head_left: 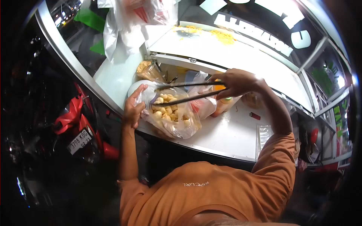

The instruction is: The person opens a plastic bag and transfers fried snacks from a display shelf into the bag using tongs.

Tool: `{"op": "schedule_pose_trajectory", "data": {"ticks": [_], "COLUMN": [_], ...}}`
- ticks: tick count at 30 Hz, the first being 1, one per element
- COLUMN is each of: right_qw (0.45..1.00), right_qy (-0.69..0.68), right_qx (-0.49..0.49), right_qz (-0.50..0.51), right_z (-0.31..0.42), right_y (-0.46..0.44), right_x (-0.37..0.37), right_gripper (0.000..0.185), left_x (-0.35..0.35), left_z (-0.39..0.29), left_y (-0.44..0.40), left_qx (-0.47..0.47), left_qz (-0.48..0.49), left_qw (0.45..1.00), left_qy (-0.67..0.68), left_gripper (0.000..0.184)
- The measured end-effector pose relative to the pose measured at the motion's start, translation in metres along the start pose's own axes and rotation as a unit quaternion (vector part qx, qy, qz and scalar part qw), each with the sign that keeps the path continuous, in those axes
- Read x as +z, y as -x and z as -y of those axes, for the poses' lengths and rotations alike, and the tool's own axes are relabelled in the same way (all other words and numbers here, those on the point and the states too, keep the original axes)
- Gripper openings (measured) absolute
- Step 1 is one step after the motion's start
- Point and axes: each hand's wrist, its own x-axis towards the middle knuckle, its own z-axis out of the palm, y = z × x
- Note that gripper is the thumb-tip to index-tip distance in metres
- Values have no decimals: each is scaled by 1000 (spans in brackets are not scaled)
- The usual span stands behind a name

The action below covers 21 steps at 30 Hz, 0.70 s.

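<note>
My right hand (239,83) is closed round long dark tongs (188,98), whose two arms are spread apart and point left. The tongs' tips reach over a clear plastic bag (188,130) full of pale, round, bite-sized food pieces (166,111). At the bag's left edge, my left hand (132,108) pinches the plastic, thumb and fingers up against it. Beside those fingers is a white rounded object (144,89), partly covered by the bag; its kind is unclear. Whether anything sits between the tongs' tips is hard to make out.
Behind the bag stand a jar of crumbly tan food (149,69) and bottles with orange contents (222,101). A red lighter (255,116) and clear plastic sleeves (264,135) lie on the white counter (226,139). White bags (128,30) hang upper left. A red motorcycle (81,120) stands left.
</note>
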Motion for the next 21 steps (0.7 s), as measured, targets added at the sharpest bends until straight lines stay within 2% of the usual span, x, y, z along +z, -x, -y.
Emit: {"op": "schedule_pose_trajectory", "data": {"ticks": [2, 3, 4, 5, 6, 7, 8, 9, 10, 13, 15, 17, 18, 19, 20, 21], "right_qw": [995, 984, 965, 913, 871, 843, 835, 818, 790, 781, 795, 812, 810, 787, 824, 872], "right_qy": [-72, -140, -129, -207, -167, -129, -123, -149, -143, -109, -53, 75, 141, 163, 86, -65], "right_qx": [58, 34, 17, 231, 368, 419, 419, 443, 486, 480, 494, 480, 432, 326, 221, 127], "right_qz": [-43, -103, -228, -264, -280, -312, -334, -335, -347, -384, -348, -324, -370, -498, -515, -468], "right_z": [-34, -69, -116, -102, -112, -157, -202, -224, -241, -278, -293, -295, -284, -260, -213, -153], "right_y": [22, 34, 44, 68, 77, 80, 86, 93, 95, 95, 88, 76, 65, 48, 31, 17], "right_x": [-11, -8, 7, 2, 4, 21, 40, 53, 66, 100, 112, 114, 111, 109, 93, 78], "right_gripper": [51, 51, 55, 61, 65, 59, 47, 35, 31, 37, 41, 46, 48, 42, 37, 38], "left_x": [-4, -4, -5, -6, -8, -9, -8, -5, -4, -10, 3, -4, -3, 2, -1, -2], "left_z": [3, 6, 8, 11, 12, 11, 6, 0, -5, -3, -13, -7, -11, -13, -7, 0], "left_y": [4, 5, 6, 8, 10, 12, 16, 22, 25, 28, 35, 37, 41, 41, 37, 34], "left_qx": [12, 21, 26, 38, 47, 57, 58, 59, 60, 170, 162, 145, 150, 157, 168, 181], "left_qz": [-1, 1, -1, 0, -1, -5, -6, -12, -22, -43, -74, -99, -97, -97, -77, -51], "left_qw": [999, 999, 999, 999, 997, 993, 988, 981, 972, 901, 879, 863, 860, 857, 886, 910], "left_qy": [-35, -49, -37, -28, -64, -100, -143, -185, -225, -396, -443, -473, -478, -482, -426, -370], "left_gripper": [68, 68, 67, 65, 63, 62, 60, 58, 56, 50, 42, 39, 37, 36, 35, 36]}}
